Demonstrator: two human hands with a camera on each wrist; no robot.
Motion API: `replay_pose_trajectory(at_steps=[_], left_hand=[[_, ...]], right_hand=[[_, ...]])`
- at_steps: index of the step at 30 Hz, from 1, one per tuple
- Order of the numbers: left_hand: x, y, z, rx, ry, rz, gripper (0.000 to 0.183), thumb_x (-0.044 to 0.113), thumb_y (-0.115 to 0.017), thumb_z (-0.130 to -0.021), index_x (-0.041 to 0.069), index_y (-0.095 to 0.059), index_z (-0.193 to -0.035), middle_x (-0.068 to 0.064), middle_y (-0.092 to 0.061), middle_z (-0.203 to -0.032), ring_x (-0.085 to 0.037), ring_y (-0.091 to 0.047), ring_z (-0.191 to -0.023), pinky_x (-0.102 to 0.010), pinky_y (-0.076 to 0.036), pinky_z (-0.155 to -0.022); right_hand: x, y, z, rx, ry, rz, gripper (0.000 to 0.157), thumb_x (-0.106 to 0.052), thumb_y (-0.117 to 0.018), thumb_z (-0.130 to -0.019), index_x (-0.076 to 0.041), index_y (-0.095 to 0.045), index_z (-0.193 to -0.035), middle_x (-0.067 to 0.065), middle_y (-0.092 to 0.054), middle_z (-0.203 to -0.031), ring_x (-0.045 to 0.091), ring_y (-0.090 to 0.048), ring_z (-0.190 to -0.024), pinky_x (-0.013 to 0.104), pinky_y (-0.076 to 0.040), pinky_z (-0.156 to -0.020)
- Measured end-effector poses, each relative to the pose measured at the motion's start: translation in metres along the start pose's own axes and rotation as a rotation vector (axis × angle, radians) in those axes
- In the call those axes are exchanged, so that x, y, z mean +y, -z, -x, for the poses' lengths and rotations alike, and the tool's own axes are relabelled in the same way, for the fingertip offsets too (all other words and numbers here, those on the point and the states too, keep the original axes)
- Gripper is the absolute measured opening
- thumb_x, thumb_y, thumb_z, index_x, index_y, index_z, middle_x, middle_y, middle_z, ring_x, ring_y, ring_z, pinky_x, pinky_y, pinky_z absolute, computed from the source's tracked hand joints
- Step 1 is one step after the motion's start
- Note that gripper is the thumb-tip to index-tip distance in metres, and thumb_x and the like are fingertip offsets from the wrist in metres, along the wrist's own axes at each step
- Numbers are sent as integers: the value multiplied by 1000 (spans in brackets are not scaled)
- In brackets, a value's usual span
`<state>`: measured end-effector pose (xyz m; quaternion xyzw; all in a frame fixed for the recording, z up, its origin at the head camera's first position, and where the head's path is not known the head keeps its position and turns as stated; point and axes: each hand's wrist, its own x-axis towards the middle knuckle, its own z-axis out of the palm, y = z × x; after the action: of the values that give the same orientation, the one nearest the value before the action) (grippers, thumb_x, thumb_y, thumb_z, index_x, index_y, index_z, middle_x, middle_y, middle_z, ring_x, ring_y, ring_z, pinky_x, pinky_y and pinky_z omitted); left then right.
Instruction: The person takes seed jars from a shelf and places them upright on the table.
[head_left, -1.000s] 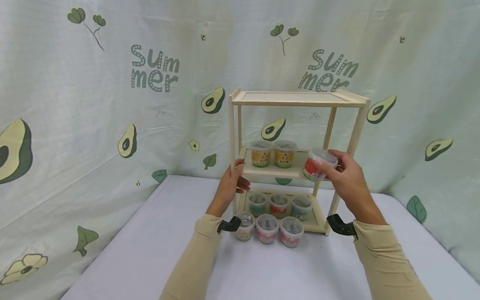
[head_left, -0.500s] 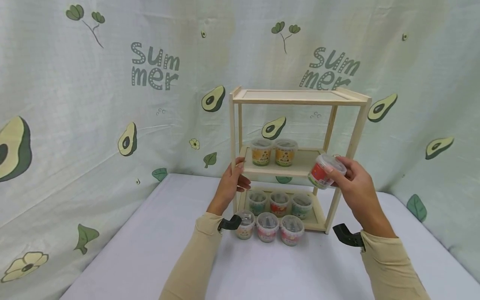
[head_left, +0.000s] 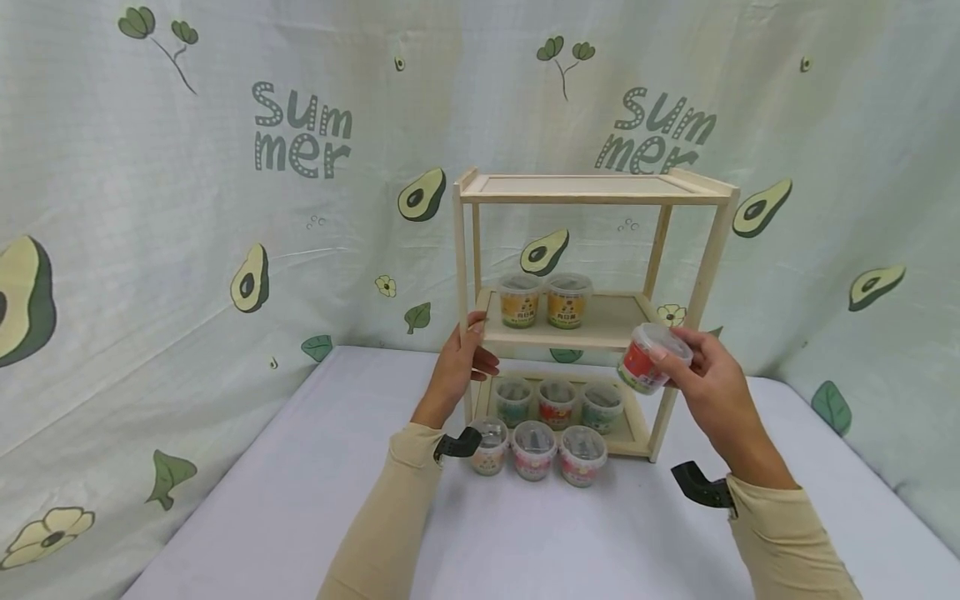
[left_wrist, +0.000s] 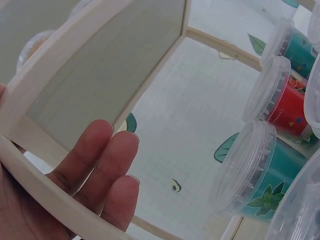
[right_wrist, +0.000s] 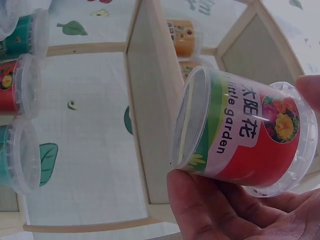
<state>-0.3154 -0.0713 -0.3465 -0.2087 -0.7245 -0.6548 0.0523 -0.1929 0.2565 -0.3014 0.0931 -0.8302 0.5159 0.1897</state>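
In the head view, my right hand [head_left: 716, 383] grips a clear-lidded plastic tub [head_left: 651, 360] with a red label, tilted, in front of the right end of the middle shelf. The right wrist view shows that tub [right_wrist: 240, 132] lying sideways between thumb and fingers, its label reading "little garden". My left hand [head_left: 453, 371] holds the left front post of the wooden rack [head_left: 596, 200] at middle-shelf height; in the left wrist view its fingers [left_wrist: 117, 170] come round behind the post. Two orange-labelled tubs [head_left: 568, 302] stand on the left of the middle shelf.
On the bottom shelf stand two teal tubs [head_left: 602, 407] with a red tub [head_left: 557, 405] between them. Three pink or pale tubs [head_left: 533, 451] line up on the white table [head_left: 540, 542] before the rack. A printed curtain [head_left: 187, 250] hangs behind.
My right hand has drawn the red-labelled tub off to the right and downward, away from the middle shelf. The left hand has stayed on the post.
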Motion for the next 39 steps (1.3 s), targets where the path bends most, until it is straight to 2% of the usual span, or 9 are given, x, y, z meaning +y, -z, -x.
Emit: replay_pose_trajectory(at_steps=[7,14,19,25,35,37,39], left_hand=[[-5,-3,0,40,-27,-5,57,52,-38,-107,21,-38,-154,-23,-68,-90,-46,-69,-81,-41,-52,-67],[-4,-4,1,58,-32,-10,54,54,-39,-105,26,-42,-151,-16,-68,-84,-32,-71,-73,-36,-51,-65],[-3,-2,2,67,-20,-4,52,54,-39,-105,28,-43,-150,-15,-69,-84,-30,-71,-73,-35,-52,-65],[-3,0,2,69,-27,10,51,52,-39,-106,26,-42,-151,-19,-67,-86,-33,-71,-75,-36,-51,-66],[-5,-3,0,65,-27,11,52,51,-41,-106,25,-43,-150,-16,-68,-83,-28,-71,-72,-34,-51,-64],[-5,-3,0,61,-27,13,52,52,-41,-106,25,-43,-151,-18,-68,-84,-32,-71,-74,-35,-51,-65],[1,-2,2,39,-17,14,52,47,-39,-108,21,-39,-153,-26,-67,-89,-41,-70,-79,-40,-52,-68]], right_hand=[[5,2,6,-38,-14,42,70,-36,-55,-104,4,-26,-152,28,-45,-142,37,-49,-122,8,-43,-80],[11,8,10,-75,-39,60,71,-37,-57,-103,7,-26,-149,29,-46,-141,39,-50,-122,9,-43,-79],[15,11,12,-84,-48,99,71,-38,-58,-102,7,-27,-147,30,-48,-138,40,-51,-119,10,-44,-78],[21,13,12,-102,-59,125,70,-39,-58,-102,7,-28,-146,29,-49,-136,38,-54,-115,13,-46,-77],[36,13,13,-127,-65,125,66,-34,-59,-102,8,-31,-143,28,-53,-131,27,-58,-107,15,-49,-77],[38,13,13,-132,-63,119,65,-34,-60,-102,9,-31,-143,28,-53,-131,22,-59,-105,16,-49,-78],[40,14,14,-136,-59,117,65,-33,-60,-102,9,-32,-143,28,-53,-131,17,-59,-103,16,-50,-78]])
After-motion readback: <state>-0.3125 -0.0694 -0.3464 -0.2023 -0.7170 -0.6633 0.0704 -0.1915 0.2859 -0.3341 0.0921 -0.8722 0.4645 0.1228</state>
